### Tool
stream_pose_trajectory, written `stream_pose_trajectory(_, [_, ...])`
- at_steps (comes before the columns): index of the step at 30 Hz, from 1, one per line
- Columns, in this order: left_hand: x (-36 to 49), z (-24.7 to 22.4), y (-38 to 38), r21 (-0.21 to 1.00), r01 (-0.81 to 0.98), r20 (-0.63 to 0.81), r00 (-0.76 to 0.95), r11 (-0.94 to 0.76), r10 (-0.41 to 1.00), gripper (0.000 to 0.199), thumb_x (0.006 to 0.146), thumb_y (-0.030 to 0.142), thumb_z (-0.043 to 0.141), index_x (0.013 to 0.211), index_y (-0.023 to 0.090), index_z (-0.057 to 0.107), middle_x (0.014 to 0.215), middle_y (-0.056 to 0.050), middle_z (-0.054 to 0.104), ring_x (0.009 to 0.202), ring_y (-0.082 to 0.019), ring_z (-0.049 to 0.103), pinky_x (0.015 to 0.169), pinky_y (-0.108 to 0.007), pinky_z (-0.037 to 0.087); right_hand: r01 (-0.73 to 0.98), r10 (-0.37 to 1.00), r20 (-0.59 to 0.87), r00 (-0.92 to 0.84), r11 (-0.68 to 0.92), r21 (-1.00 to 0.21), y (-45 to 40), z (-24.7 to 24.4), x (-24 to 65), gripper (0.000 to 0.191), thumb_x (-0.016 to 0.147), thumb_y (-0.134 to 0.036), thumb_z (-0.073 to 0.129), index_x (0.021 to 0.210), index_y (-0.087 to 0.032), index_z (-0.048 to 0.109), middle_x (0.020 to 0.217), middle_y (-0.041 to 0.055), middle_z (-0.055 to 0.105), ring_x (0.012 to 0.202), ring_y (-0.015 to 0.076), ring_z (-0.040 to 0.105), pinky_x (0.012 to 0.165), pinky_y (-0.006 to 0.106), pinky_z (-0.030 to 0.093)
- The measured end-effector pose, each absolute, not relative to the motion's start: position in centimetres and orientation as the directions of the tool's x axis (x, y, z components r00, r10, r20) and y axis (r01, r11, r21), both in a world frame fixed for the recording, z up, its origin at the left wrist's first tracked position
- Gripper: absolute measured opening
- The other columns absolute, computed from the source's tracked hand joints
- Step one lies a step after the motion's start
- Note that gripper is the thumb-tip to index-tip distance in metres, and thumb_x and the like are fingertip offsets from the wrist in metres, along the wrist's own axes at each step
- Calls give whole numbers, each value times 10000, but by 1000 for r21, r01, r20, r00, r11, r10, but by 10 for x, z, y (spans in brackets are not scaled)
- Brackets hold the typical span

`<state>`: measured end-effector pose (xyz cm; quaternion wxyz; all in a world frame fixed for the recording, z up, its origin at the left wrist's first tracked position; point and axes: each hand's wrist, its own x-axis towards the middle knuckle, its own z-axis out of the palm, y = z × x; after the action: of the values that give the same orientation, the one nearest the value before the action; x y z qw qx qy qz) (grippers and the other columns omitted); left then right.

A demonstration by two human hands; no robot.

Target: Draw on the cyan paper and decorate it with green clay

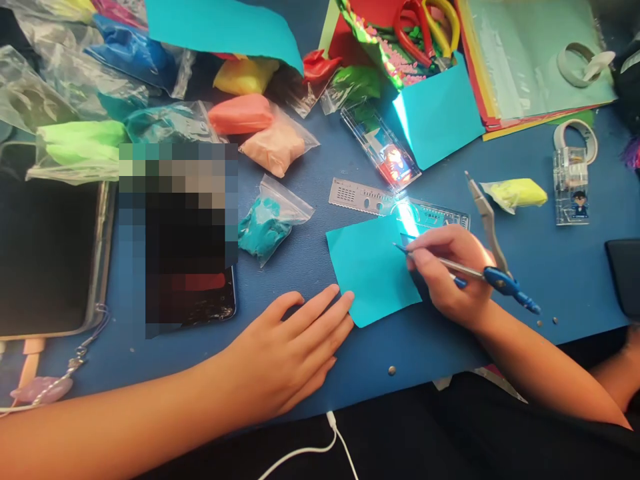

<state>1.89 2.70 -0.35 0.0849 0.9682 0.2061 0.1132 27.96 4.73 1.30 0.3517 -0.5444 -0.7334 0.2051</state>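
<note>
A small turquoise sheet of paper (373,270) lies on the blue table. My left hand (305,340) rests flat beside it, fingers stretched out, with the fingertips on the paper's left edge. Between its fingers and thumb, my right hand (453,270) pinches a drawing compass (507,281) with a blue hinge. One metal leg points down toward the sheet's upper right; the other swings up and away. Whether the tip touches the paper I cannot tell. Just behind the sheet lies a stencil ruler (365,195), partly covered by the paper and by glare.
Bagged clay in several colours, such as a teal bag (265,223), lies behind and left. A phone (215,303), partly pixelated, and a tablet (50,247) are at left. Scissors (417,30), coloured paper (540,60), a clear case (383,150) and a tape roll (593,143) lie farther back.
</note>
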Motion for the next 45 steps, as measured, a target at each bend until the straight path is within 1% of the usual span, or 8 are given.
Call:
stream_pose_trajectory(6, [19, -5, 30, 199, 353, 233, 889, -914, 394, 356, 1012, 261, 416, 1246, 123, 647, 1400, -42, 596, 1288, -231, 514, 920, -363, 389, 835, 826, 561, 61, 265, -482, 69, 20, 320, 371, 937, -201, 439, 580, -202, 539, 506, 4, 492, 500, 116, 490, 527, 282, 360])
stream_pose_trajectory(10, [19, -7, 31, 191, 343, 260, 886, -920, 384, 379, 1025, 249, 376, 1219, 97, 663, 1374, -79, 615, 1259, -241, 548, 907, -375, 391, 970, 704, 668, 241, -143, -199, 80, 23, 374, 426, 944, -225, 300, 555, -218, 472, 592, 62, 506, 713, 241, 614, 787, 444, 477])
stream_pose_trajectory(13, [19, -9, 32, 189, 342, 268, 884, -920, 383, 393, 1036, 239, 345, 1213, 94, 664, 1367, -80, 621, 1253, -241, 556, 913, -377, 392, 883, 701, 540, 466, -405, -237, 88, 19, 424, 216, 847, -98, 451, 1030, -95, 567, 1128, 221, 579, 1120, 333, 591, 985, 543, 412])
stream_pose_trajectory(18, [19, -11, 34, 119, 336, 353, 865, -934, 356, 397, 1029, 230, 346, 1158, 77, 689, 1305, -93, 663, 1204, -256, 596, 888, -388, 411, 629, 497, 405, 768, -707, -324, 101, 10, 469, 731, 847, -119, 524, 1500, -79, 198, 1523, 310, 248, 1450, 400, 247, 1070, 662, 227])
stream_pose_trajectory(21, [19, -10, 34, 33, 357, 378, 860, -934, 343, 414, 1028, 225, 333, 1109, 73, 709, 1254, -103, 691, 1163, -259, 626, 877, -395, 415, 522, 413, 358, 838, -799, -299, 104, 13, 456, 883, 719, -12, 611, 1516, -127, 247, 1568, 303, 191, 1446, 431, 222, 1047, 715, 149])
stream_pose_trajectory(25, [18, -9, 33, -17, 356, 399, 859, -934, 320, 398, 1020, 205, 338, 1103, 88, 709, 1218, -109, 707, 1133, -244, 648, 878, -382, 425, 560, 484, 305, 820, -790, -251, 100, 20, 428, 547, 702, 50, 527, 1231, -75, 595, 1557, 255, 303, 1465, 375, 221, 1107, 635, 104])
stream_pose_trajectory(32, [18, -12, 34, -14, 300, 498, 829, -954, 254, 344, 1007, 197, 373, 1041, 133, 710, 1132, -100, 734, 1079, -229, 667, 881, -357, 435, 636, 535, 383, 753, -743, -211, 95, 26, 413, 407, 784, -41, 424, 1140, 43, 605, 1131, 314, 632, 1095, 341, 571, 990, 456, 296])
stream_pose_trajectory(45, [17, -15, 35, 66, 244, 464, 851, -968, 246, 335, 1010, 186, 360, 1097, 108, 674, 1198, -118, 709, 1121, -239, 645, 900, -370, 446, 622, 553, 361, 751, -776, -104, 99, 28, 406, 362, 814, -134, 434, 1068, 3, 653, 1021, 282, 665, 876, 300, 597, 817, 375, 324])
